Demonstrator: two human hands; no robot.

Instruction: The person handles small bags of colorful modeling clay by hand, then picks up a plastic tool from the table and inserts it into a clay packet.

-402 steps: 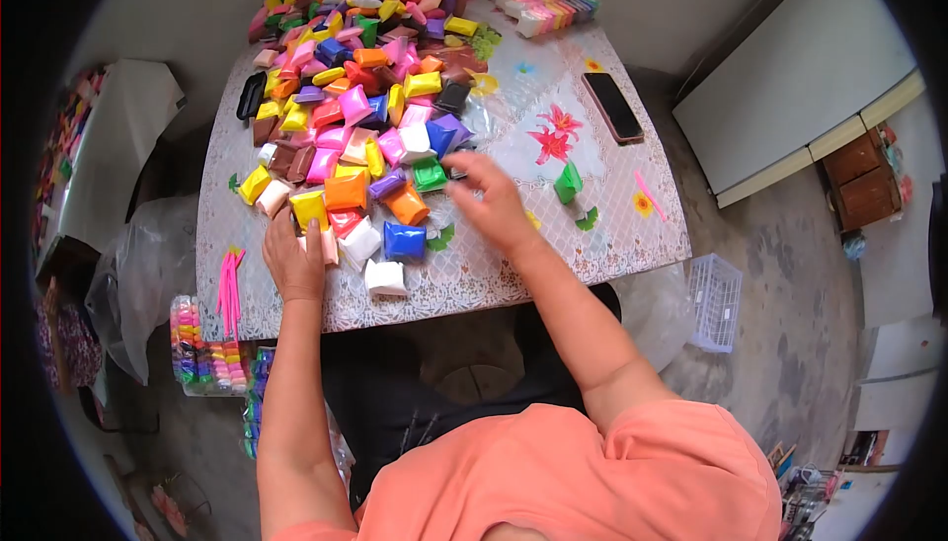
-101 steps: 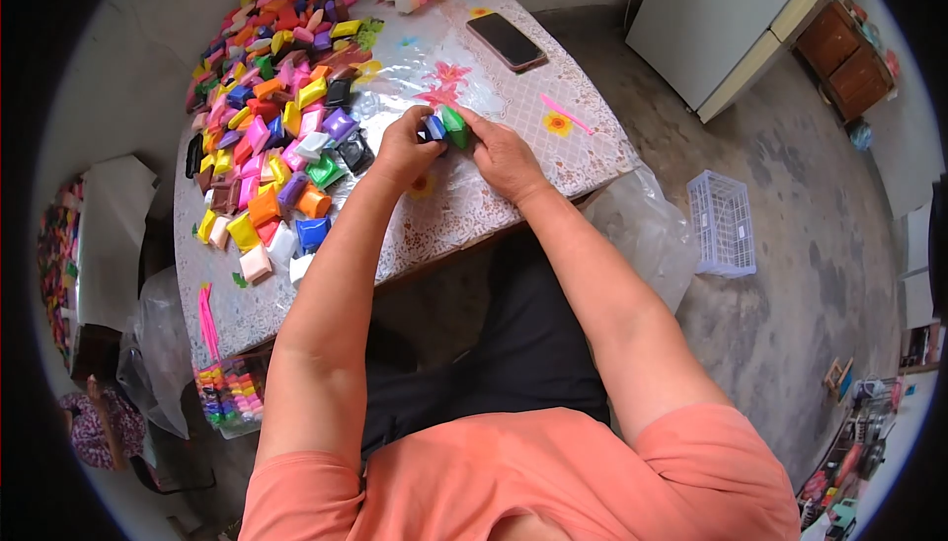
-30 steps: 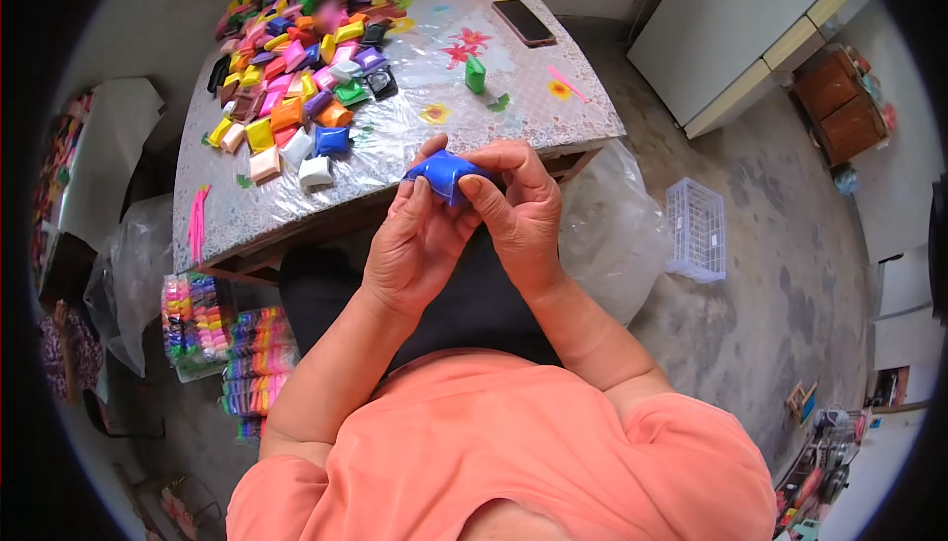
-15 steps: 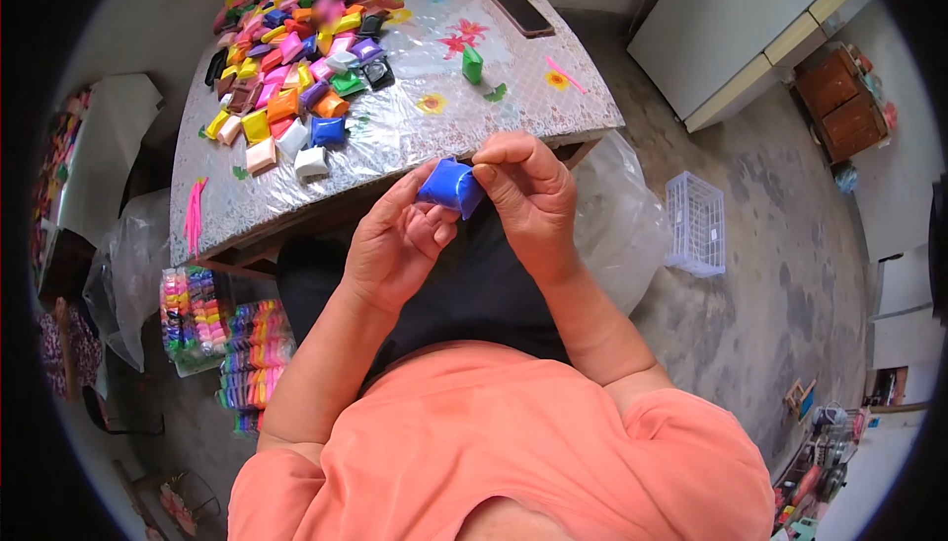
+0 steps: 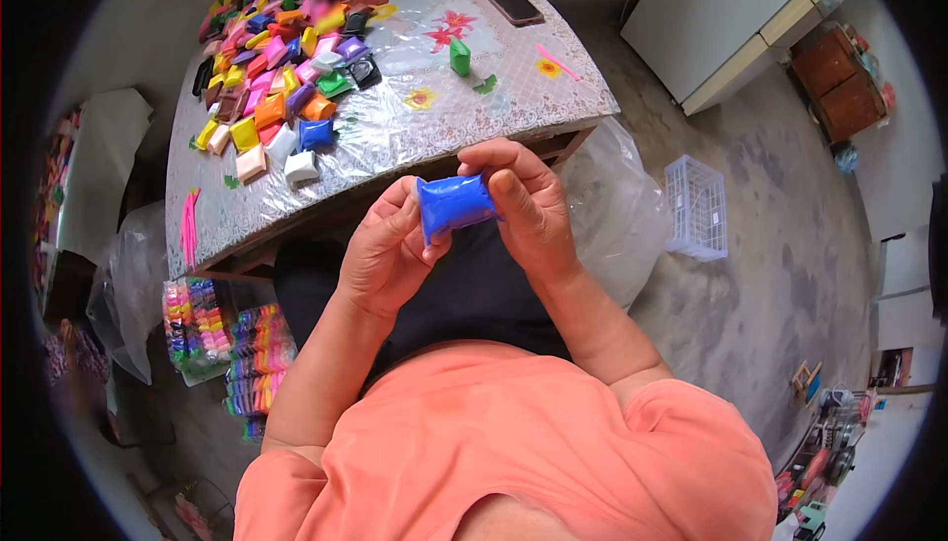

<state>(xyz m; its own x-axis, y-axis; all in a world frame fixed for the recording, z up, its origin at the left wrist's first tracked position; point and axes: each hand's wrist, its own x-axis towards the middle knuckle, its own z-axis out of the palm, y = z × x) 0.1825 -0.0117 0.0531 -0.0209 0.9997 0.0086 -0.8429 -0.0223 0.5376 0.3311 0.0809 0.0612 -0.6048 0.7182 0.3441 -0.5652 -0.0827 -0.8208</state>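
A shiny blue packet [image 5: 456, 202] is held between my two hands, in front of the table edge and above my lap. My left hand [image 5: 385, 245] pinches its left end with thumb and fingers. At the right end, my right hand [image 5: 525, 207] grips it between thumb and fingers. On the table [image 5: 395, 142] a green packet [image 5: 460, 57] stands upright by itself. A large heap of coloured packets [image 5: 272, 67] covers the table's left side, with a white packet [image 5: 300, 167] and another blue packet [image 5: 316, 134] at its near edge.
A phone [image 5: 511, 2] lies at the table's back right, near a pink strip [image 5: 558, 62]. Pink strips [image 5: 190, 230] lie at the left edge. Bagged packets [image 5: 259, 358] are below left. A plastic crate [image 5: 697, 207] stands on the floor at right. Part of another person [image 5: 74, 358] shows far left.
Earlier both hands were over the table with a green and a blue packet. The green one now stands on the table. The blue packet is over my lap and has turned in my fingers.
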